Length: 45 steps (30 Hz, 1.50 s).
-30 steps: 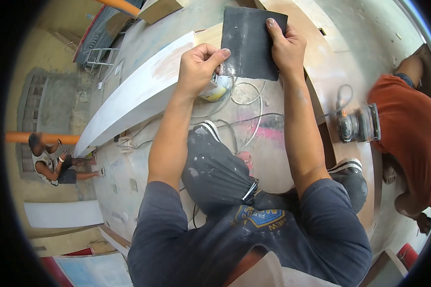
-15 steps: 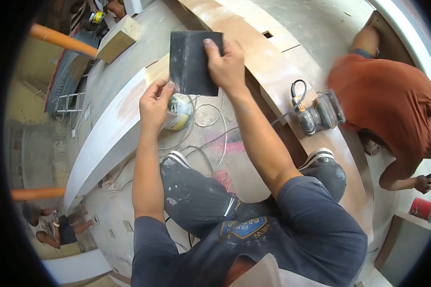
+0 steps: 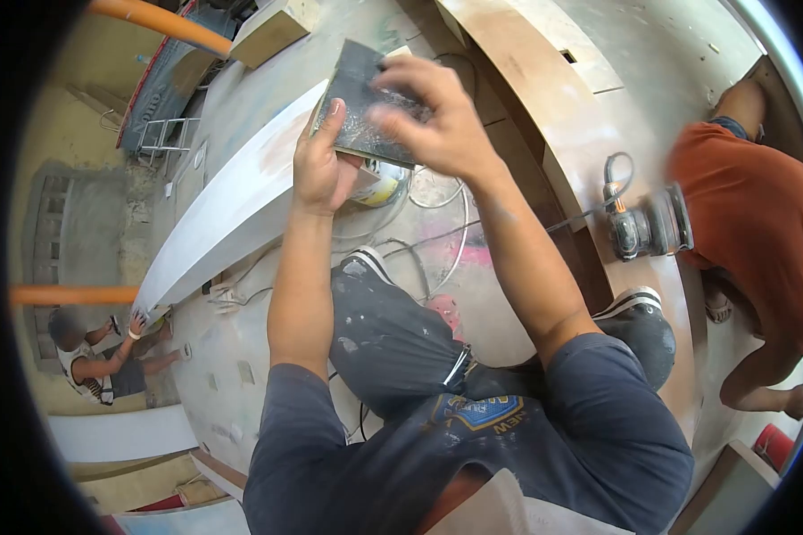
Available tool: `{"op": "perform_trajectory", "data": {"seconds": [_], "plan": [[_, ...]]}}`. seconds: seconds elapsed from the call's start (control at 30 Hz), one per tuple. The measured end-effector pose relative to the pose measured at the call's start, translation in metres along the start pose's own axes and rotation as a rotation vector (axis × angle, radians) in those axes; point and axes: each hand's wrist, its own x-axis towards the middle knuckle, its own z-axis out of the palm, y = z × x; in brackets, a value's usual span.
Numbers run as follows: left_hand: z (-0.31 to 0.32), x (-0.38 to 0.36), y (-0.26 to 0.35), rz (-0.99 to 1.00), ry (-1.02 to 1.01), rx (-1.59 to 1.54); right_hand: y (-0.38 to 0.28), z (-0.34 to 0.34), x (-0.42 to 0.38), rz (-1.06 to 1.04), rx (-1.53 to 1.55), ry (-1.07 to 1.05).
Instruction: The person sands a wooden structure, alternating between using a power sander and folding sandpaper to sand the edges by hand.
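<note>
My left hand [image 3: 323,174] grips a dark sheet of sandpaper [image 3: 355,94] by its lower left side, with the thumb on top and the fingers beneath. The sheet is tilted, and pale dust speckles its dark face. Over its right part, my right hand [image 3: 444,120] is spread with fingers apart, slightly blurred. Below the sheet stands a paint can [image 3: 382,189], partly covered by the left hand and the sheet. To the right, a power sander [image 3: 642,225] with a looped cord rests on a curved wooden piece [image 3: 553,116].
A long curved white piece [image 3: 227,214] runs along the left. Hoses and cords [image 3: 459,241] lie on the floor between my legs. A person in an orange shirt [image 3: 754,232] bends at the right. Another person [image 3: 107,361] is at the far left, near an orange pole [image 3: 71,295].
The sandpaper has tilted, and my left hand now supports it from beneath. My right hand has let go of its edge and spread above it. The view has shifted, moving surroundings rightward.
</note>
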Motion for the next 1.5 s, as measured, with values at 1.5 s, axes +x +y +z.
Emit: {"op": "perform_trajectory", "data": {"seconds": [1.5], "plan": [[-0.017,0.003,-0.005,0.241,0.21,1.157,0.045,-0.035,-0.005,0.531,0.235,-0.33]]}}
